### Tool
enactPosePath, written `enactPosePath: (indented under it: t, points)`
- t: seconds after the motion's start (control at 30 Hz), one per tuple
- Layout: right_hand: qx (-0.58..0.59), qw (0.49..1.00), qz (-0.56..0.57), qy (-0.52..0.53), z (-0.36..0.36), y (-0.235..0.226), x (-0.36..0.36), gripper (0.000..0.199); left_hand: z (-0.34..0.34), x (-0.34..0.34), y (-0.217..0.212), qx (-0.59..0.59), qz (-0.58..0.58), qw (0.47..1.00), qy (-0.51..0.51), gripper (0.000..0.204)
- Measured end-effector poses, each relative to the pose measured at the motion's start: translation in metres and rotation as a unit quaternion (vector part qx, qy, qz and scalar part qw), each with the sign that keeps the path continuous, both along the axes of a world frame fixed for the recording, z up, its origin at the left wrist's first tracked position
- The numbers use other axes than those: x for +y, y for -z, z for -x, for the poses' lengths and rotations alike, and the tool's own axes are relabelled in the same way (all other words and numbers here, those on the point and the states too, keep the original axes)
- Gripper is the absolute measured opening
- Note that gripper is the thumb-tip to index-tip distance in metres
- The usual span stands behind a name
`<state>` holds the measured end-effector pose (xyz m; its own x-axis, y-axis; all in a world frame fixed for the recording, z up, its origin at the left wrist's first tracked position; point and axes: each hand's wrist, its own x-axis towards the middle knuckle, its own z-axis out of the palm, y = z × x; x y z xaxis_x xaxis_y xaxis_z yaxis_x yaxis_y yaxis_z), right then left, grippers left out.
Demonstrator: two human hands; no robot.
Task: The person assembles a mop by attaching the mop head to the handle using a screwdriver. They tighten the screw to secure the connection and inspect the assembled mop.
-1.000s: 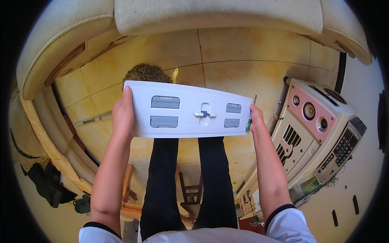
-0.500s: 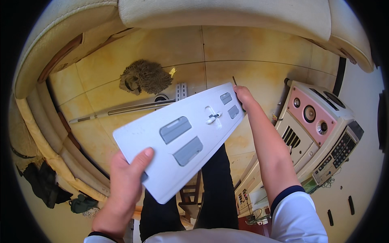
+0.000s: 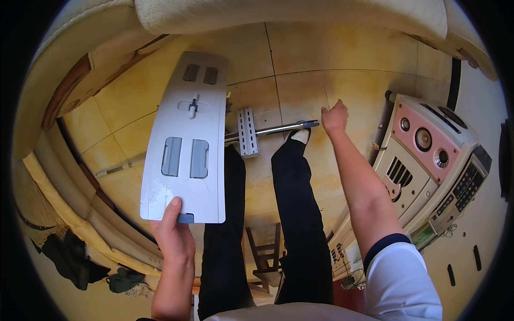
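My left hand (image 3: 174, 241) grips the lower end of a white mop plate (image 3: 184, 139), thumb on top. The plate stands lengthwise away from me; its face has grey inset flaps and a small central latch. My right hand (image 3: 335, 117) is away from it, over the floor on the right, fingers closed. A thin, blurred stick (image 3: 325, 95) seems to stick out of them. Below lies a metal pole (image 3: 278, 129) with a dark tip, crossed by a perforated metal bracket (image 3: 248, 132). The plate hides part of the pole.
A cream sofa (image 3: 289, 13) curves round the far side and left. At right stands a white and pink speaker cabinet (image 3: 423, 139). A wooden stool (image 3: 265, 249) is between my legs. My shoe (image 3: 301, 136) is by the pole's tip. Dark cloth (image 3: 69, 257) lies at left.
My right hand has let go of the plate and moved slightly right. My left hand has swung the plate leftward and upright, now covering the shaggy brown mop pad.
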<state>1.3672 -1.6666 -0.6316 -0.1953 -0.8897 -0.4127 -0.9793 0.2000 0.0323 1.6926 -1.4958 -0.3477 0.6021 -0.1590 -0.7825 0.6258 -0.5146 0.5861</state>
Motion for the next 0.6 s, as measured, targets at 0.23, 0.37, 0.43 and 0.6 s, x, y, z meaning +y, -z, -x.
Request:
enactPosePath:
  t: [0.23,0.37,0.43,0.6]
  points:
    - [-0.234,0.754,0.084,0.609,-0.061,0.056,0.126,0.035,0.000,0.021,0.036,0.063,0.017,0.996,-0.061,0.049]
    - [-0.412,0.528,-0.064,0.740,-0.094,0.041,0.130,0.042,-0.006,0.041,0.041,0.106,0.006,0.989,-0.099,0.054]
    - [-0.493,0.464,-0.052,0.734,-0.087,0.051,0.120,0.044,-0.010,0.037,0.044,0.141,0.017,0.986,-0.091,0.054]
    - [-0.534,0.546,-0.035,0.645,-0.102,-0.008,0.084,0.025,-0.026,0.054,0.037,0.180,0.026,0.975,-0.127,0.052]
